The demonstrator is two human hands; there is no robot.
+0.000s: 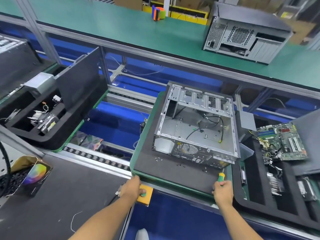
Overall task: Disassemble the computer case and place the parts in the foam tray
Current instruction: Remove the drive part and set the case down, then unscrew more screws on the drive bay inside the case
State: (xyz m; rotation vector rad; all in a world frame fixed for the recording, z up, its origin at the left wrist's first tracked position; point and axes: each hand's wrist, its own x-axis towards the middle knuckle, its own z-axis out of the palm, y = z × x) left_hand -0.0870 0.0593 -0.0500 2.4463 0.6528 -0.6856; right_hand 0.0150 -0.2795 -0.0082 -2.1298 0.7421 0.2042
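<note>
A stripped metal computer case (195, 125) lies open on a green-edged pallet (149, 122) with a dark mat; loose black cables lie inside it. Several small screws (158, 159) are scattered on the mat in front of the case. My left hand (131, 187) rests on a yellow button box with a green button (143, 194) at the pallet's near left corner. My right hand (223, 191) grips a screwdriver with a green and yellow handle (221, 177) at the pallet's near right edge. A black foam tray (284, 203) at the right holds a green motherboard (284, 142) and other parts.
A second black foam tray (57, 135) at the left holds a power supply, cables and a dark side panel (79, 78) standing upright. Another computer case (242, 35) stands on the far green bench. A roller conveyor (97, 158) runs between pallets. A box of dark screws (15, 179) sits near left.
</note>
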